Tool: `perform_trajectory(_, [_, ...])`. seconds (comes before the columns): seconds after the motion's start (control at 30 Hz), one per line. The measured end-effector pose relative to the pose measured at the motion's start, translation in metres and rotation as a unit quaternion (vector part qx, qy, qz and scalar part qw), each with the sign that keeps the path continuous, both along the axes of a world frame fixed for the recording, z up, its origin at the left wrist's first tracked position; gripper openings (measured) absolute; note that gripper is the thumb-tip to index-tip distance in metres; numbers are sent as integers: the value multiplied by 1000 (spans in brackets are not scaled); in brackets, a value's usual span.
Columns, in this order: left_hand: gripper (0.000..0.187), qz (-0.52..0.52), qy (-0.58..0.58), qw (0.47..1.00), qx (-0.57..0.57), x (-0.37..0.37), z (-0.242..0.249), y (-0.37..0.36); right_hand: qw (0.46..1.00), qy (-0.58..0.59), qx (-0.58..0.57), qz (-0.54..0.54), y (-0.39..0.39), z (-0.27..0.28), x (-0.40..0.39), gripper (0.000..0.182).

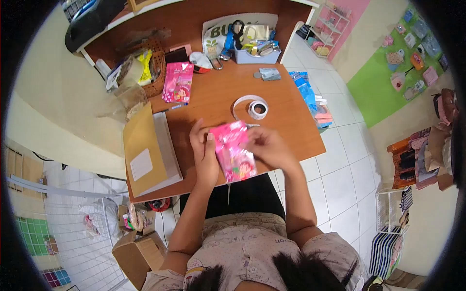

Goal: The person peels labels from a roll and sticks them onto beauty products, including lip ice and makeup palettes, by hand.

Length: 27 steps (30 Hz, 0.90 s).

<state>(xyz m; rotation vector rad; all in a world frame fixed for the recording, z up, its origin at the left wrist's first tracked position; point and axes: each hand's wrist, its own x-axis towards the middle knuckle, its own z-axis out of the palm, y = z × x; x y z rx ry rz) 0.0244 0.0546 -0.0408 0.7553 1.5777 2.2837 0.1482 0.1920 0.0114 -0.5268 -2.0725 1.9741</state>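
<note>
A shiny pink packet [232,148] with a cartoon figure printed near its bottom is held above the front of the desk. My left hand [206,157] grips its left edge, thumb on the front. At the packet's right side, my right hand [269,148] has its fingers curled in and pinched together against the front; whatever they hold is too small and blurred to make out. Just beyond the hands lies a roll of white labels [258,110] with a loose strip curling off to the left. A similar pink packet [178,82] lies farther back on the desk.
A yellow-covered book [145,150] lies at the desk's left, with a pen [174,107] nearby. Behind stand a brown woven basket [155,68] and a light-blue bin [257,56] of tools. Folded banknotes [270,73] lie back right. A cardboard box [138,257] sits on the floor.
</note>
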Motion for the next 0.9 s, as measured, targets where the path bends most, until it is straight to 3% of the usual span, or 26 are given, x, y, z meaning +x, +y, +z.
perform_trajectory(0.13, [38,-42,-18,998,-42,-2,22,-5,958,85,97,-257,75,25,-9,10])
perform_trajectory(0.2, [37,-46,47,995,-74,-15,16,-1,953,70,169,-244,149,11,-20,16])
perform_trajectory(0.3, [32,-26,135,983,-121,-28,19,14,955,8,198,-220,194,-3,-42,19])
perform_trajectory(0.4, [27,-3,191,963,-190,-39,43,33,902,-48,348,-252,207,-33,-58,24])
perform_trajectory(0.5, [29,22,294,912,-284,-52,67,47,911,-40,312,-265,180,-21,-58,28])
perform_trajectory(0.53, [31,46,315,895,-312,-60,65,54,836,-1,469,-283,192,-31,-60,27])
perform_trajectory(0.63, [40,123,359,831,-406,-90,56,70,823,37,445,-352,192,-30,-52,26])
perform_trajectory(0.7, [46,176,359,778,-484,-104,55,75,845,27,396,-358,189,-27,-48,25])
perform_trajectory(0.8, [58,313,385,709,-501,-134,30,82,855,31,349,-383,185,-19,-44,24])
perform_trajectory(0.9, [69,320,410,630,-576,-139,24,80,841,49,345,-414,191,-21,-41,24])
